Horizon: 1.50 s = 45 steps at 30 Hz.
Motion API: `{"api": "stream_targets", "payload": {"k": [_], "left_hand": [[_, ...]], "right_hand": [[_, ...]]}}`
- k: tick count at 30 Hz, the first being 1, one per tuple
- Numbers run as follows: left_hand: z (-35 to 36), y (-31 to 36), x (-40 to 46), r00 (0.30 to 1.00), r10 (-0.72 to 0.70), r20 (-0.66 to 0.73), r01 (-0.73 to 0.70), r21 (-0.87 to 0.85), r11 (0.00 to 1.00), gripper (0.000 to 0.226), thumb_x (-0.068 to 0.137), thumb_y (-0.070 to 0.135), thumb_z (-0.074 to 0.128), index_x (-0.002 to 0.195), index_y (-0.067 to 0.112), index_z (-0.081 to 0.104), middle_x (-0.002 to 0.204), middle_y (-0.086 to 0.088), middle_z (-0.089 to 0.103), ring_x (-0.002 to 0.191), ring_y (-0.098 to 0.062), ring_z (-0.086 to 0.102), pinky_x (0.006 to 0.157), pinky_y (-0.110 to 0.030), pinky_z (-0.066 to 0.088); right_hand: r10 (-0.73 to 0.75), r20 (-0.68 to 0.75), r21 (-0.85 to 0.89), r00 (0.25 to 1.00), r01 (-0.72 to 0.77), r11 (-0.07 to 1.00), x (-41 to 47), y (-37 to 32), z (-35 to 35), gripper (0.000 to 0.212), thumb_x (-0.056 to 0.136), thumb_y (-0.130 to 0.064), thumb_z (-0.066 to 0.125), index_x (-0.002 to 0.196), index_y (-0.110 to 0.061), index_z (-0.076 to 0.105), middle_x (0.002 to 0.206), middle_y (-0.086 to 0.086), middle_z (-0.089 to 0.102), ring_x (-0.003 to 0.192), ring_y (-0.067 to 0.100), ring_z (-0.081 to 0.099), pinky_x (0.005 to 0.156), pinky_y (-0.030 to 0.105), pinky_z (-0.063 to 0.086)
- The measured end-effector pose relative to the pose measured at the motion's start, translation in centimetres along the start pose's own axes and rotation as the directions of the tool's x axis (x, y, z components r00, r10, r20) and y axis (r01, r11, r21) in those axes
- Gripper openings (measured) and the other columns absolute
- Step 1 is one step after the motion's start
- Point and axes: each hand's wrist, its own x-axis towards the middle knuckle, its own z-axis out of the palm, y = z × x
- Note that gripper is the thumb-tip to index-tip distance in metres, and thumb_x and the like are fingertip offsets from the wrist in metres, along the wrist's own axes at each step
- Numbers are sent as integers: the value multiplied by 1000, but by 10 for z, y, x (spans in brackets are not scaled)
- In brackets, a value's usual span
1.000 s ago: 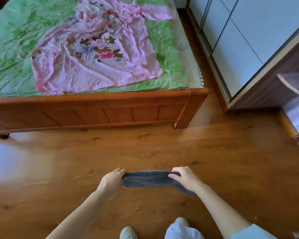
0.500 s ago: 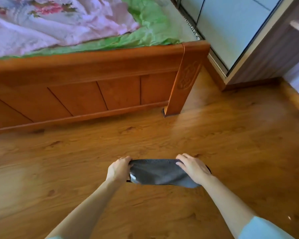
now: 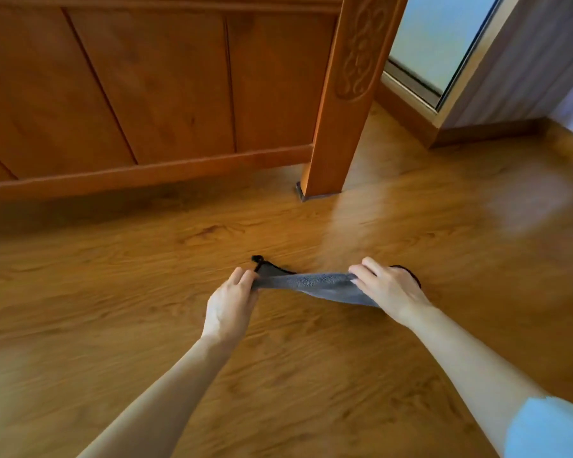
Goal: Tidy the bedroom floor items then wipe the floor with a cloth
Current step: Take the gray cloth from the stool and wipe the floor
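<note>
Left hand [image 3: 229, 307]: bare, forearm reaching forward; fingers and thumb pinched together on the left end of the cloth.

Right hand [image 3: 387, 290]: bare, forearm reaching forward; fingers curled over the right end of the same cloth, gripping it. A pale blue short sleeve [image 3: 549, 429] shows at the upper arm, behind the hand near the lower right edge.

Grey terry cloth with dark edging [image 3: 315, 285]: stretched between the two hands, sagging slightly toward the right hand. A dark corner with a small loop sticks out just beyond the left hand's fingertips; a dark edge shows past the right hand's knuckles. Whether its lower edge touches the boards cannot be told.

Glossy brown wood-grain plank floor [image 3: 146, 292]: beneath both hands and spreading all around them; a pale sheen lies well beyond the right hand.

Orange-brown wooden panelled bed footboard [image 3: 146, 94]: well ahead of the left hand, its bottom rail raised just above the floor.

Carved wooden bed corner post [image 3: 344, 110]: ahead of and between the hands, foot resting on the floor.

White-panelled wardrobe with wooden plinth [image 3: 444, 44]: far ahead of the right hand, beyond the post.
</note>
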Motion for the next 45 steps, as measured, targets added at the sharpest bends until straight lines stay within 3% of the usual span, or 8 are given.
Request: {"api": "stream_targets", "payload": {"k": [7,11,20,23,28,34,38,45], "left_hand": [[46,-32,-78,976,202,-83,-196,76,978,22,63,6,76,81,17,68,83,5,64,76,-18,55,53,-26,48],[56,-47,-116,955,298,9,-297,123,947,22,58,19,70,79,24,69,82,11,63,83,-10,44,66,-21,37],[41,-57,-187,837,527,148,-539,53,841,26,86,38,43,107,26,53,102,9,59,91,-10,52,77,-22,35],[38,-51,-184,887,453,91,-458,35,888,31,93,35,34,116,23,52,118,5,58,105,-11,53,86,-24,37],[65,-11,-158,951,274,143,-290,106,951,49,85,22,38,133,15,47,137,-5,51,126,-19,45,100,-32,32],[103,17,-146,930,132,344,-223,237,946,66,85,46,33,142,13,36,145,-10,41,134,-24,33,104,-39,24],[115,8,-151,925,109,363,-221,283,933,64,93,52,24,146,16,30,151,-8,31,141,-24,17,110,-41,10],[116,3,-158,928,132,349,-216,215,952,65,93,60,19,148,26,24,155,-5,22,142,-24,18,109,-46,12]], "right_hand": [[-149,187,137,971,125,983,-77,-39,42,14,88,-24,57,101,-19,52,90,-1,56,55,10,57,37,23,44],[-173,418,238,892,77,968,-112,-58,46,50,66,-6,79,105,-20,51,94,-2,49,62,7,56,41,18,45],[-168,460,508,872,-103,855,-150,-88,21,31,91,-30,42,121,-31,41,113,-9,39,71,2,39,62,14,34],[16,347,454,938,-183,872,-148,-84,32,38,87,-21,54,123,-29,44,111,-8,46,68,-2,46,62,8,37],[310,228,352,923,-375,857,-129,-91,54,70,79,-9,70,138,-29,38,138,9,48,115,22,57,89,33,52],[220,455,288,863,-376,881,-119,-127,72,58,98,-38,38,148,-37,8,154,0,-20,143,27,-11,113,52,9],[291,469,138,834,-394,908,-125,-139,79,58,89,-52,28,143,-31,32,155,10,21,138,34,28,98,54,38],[315,401,163,860,-406,899,-144,-149,87,54,97,-52,13,147,-35,21,155,8,20,140,30,18,112,50,21]]}}
